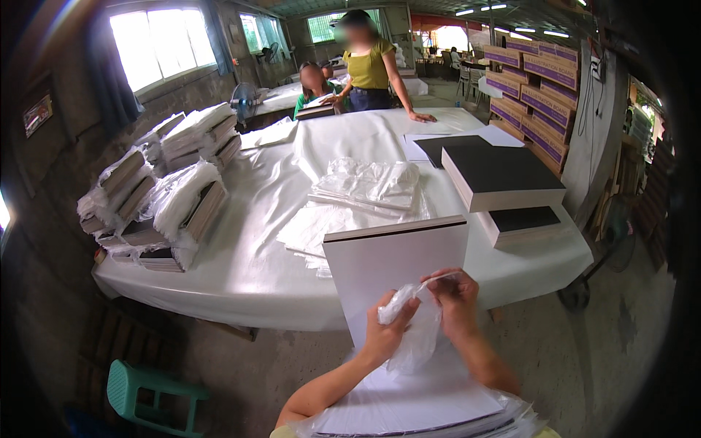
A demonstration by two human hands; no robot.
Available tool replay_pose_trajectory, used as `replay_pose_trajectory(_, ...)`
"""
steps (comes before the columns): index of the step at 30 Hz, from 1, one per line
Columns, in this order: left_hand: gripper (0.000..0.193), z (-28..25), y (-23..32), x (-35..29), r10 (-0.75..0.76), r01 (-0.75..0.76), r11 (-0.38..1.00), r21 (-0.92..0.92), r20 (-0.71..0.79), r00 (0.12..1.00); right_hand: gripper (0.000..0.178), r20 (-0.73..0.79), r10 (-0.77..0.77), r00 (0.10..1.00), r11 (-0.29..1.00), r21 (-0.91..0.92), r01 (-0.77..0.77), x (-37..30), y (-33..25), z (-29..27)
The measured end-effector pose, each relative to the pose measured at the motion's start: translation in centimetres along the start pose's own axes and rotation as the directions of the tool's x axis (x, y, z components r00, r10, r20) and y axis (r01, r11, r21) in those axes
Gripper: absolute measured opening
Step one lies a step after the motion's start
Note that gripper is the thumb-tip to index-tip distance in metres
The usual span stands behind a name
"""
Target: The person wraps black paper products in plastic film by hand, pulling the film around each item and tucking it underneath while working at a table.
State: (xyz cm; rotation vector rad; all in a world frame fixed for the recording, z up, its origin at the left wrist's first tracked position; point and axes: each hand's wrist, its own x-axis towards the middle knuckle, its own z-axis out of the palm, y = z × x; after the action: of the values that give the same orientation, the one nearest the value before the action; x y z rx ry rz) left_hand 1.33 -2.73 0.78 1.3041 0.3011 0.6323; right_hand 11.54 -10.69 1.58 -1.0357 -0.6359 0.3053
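The fingers (pixel 404 316) of the left hand (pixel 377 342) are closed on a bunched mass of clear plastic film (pixel 413 350). Opposite, the fingers of the right hand (pixel 461 310) are bent and pinch a thin strand of the same film, drawn taut between the two hands. The film hangs below the fingers; its lower end cannot be clearly told apart from the plastic there. Nearest the wearer, beneath the fingers, is a stack of white boards (pixel 409 410) with clear plastic about its edges.

Directly beyond the fingers, a white-faced block (pixel 398 255) stands on edge, a dark line along its top; its foot is hidden. Farther beyond, on the white-covered worktop (pixel 285 292), lies a pile of flat clear plastic bags (pixel 372 186). Beyond and right of the fingers, a thick black-topped block (pixel 504 175) lies partly over a smaller black-topped block (pixel 522 219). Well to the left, plastic-wrapped board stacks (pixel 164 204) are heaped.

Below and left of the fingers, a green stool (pixel 135 387) is on the floor. At the far side, a co-worker in a yellow top (pixel 372 69) rests one hand on the worktop; far right, cartons (pixel 544 91) are stacked.
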Motion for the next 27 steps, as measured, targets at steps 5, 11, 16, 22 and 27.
replay_pose_trajectory(5, 0.026, 0.3, 0.2, -0.1, -0.01, 0.009, 0.999, 0.053, 0.032, 0.999, 0.015, -0.044, 0.076, 0.996, 0.996, 0.045, -0.074, -0.7, -0.1, 0.0)
replay_pose_trajectory(11, 0.027, -0.4, -0.2, 0.2, 0.062, -0.063, 0.997, 0.05, 0.017, 0.998, 0.014, -0.036, 0.06, 0.998, 0.998, -0.006, -0.06, -0.7, 0.7, -0.8)
replay_pose_trajectory(16, 0.027, -0.7, -0.8, 0.5, 0.059, -0.059, 0.998, 0.022, -0.014, 0.998, 0.012, -0.138, 0.065, 0.988, 0.998, 0.022, -0.063, 0.0, 0.2, 0.4)
replay_pose_trajectory(22, 0.028, -0.6, -0.7, 0.4, 0.0, -0.006, 0.998, -0.061, -0.089, 0.996, 0.013, -0.113, 0.062, 0.992, 0.993, 0.105, -0.051, 0.4, 0.8, -0.1)
replay_pose_trajectory(27, 0.03, -0.4, -0.4, 0.3, -0.012, -0.023, 0.978, -0.208, -0.165, 0.986, 0.012, -0.068, 0.074, 0.995, 0.988, 0.14, -0.064, -0.1, 1.0, -0.4)
